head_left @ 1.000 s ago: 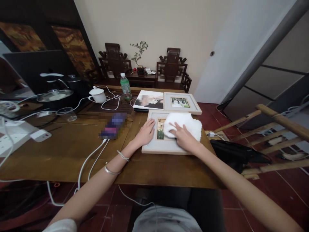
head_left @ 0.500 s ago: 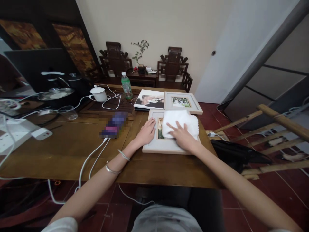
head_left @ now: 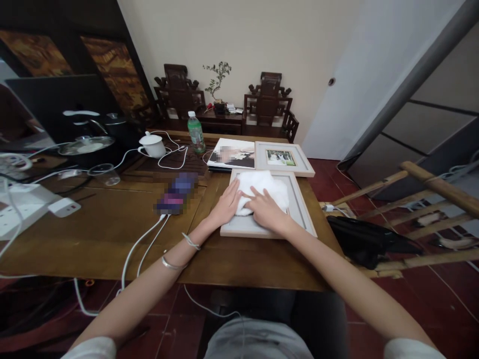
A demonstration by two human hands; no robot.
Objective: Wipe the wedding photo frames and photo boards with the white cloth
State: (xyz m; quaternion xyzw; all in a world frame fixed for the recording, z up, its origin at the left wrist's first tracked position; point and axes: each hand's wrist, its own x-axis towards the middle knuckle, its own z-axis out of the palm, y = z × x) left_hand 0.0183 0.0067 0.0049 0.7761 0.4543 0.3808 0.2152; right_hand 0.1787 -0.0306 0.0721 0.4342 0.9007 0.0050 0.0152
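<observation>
A folded white cloth (head_left: 264,187) lies over the middle of a light wooden picture frame (head_left: 299,204) and hides most of its photo. My right hand (head_left: 267,207) bears down on the cloth, fingers bent into its fabric and gripping it. On the left border of the same frame rests my left hand (head_left: 227,203), fingers stretched out and lying flat, with the tips at the cloth's edge. Behind it, a second picture frame (head_left: 305,162) holds a small outdoor photo. Beside that lies a white-edged photo print or album (head_left: 220,162).
A green-labelled bottle (head_left: 196,132), a white lidded cup (head_left: 152,145) and a clear plastic cup (head_left: 105,174) stand on the wooden table (head_left: 112,249). A phone (head_left: 175,193) with white cables lies left of my hands. A power strip (head_left: 26,209) sits far left; a bamboo rack (head_left: 441,187) stands right.
My right hand has slid the cloth leftward across the picture frame, close to my left hand. The frame's right side is now uncovered. My left hand has stayed nearly in place.
</observation>
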